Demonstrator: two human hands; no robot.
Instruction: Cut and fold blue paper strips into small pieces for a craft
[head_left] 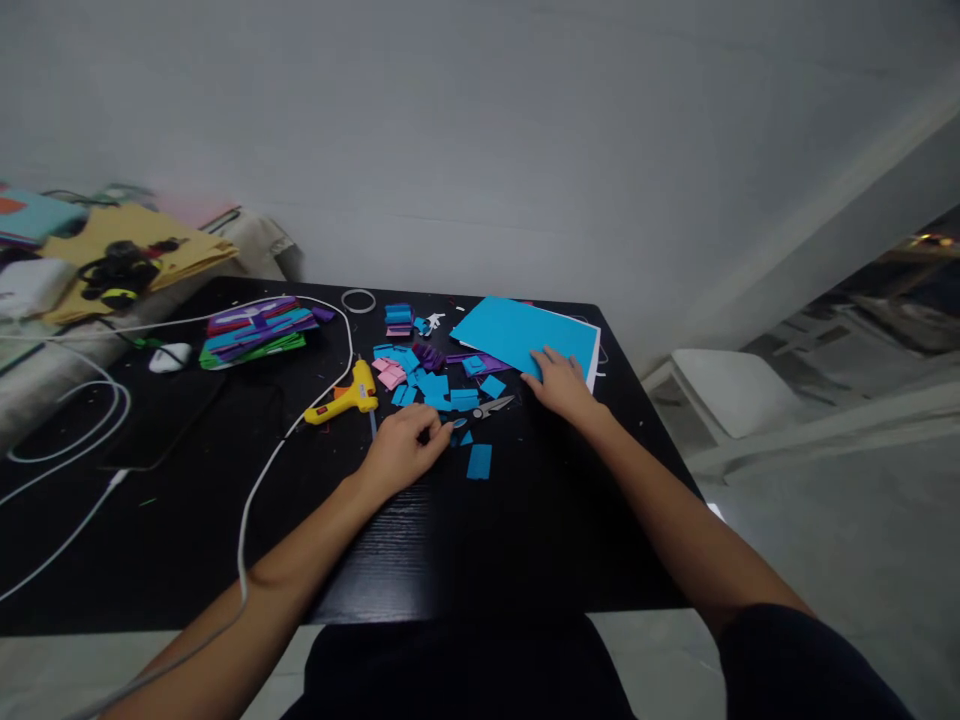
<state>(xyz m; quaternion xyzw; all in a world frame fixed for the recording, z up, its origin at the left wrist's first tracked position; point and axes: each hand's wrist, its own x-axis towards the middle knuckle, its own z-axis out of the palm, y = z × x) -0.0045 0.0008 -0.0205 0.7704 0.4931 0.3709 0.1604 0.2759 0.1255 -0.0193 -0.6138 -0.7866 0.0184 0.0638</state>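
My left hand (403,449) is curled on the black table (525,540), its fingertips at the handle end of small scissors (487,408) that lie among blue paper scraps (442,385); whether it grips them is unclear. My right hand (559,382) lies flat with fingers spread on the near edge of a large blue paper sheet (517,335). One blue scrap (479,461) lies alone just right of my left hand. Pink scraps (390,373) and purple scraps (429,355) mix into the pile.
A yellow glue gun (346,397) with a white cable (247,510) lies left of my left hand. A stack of coloured paper strips (255,330), a white ring (358,300) and a white mouse (169,357) sit farther left. A white chair (731,390) stands right of the table.
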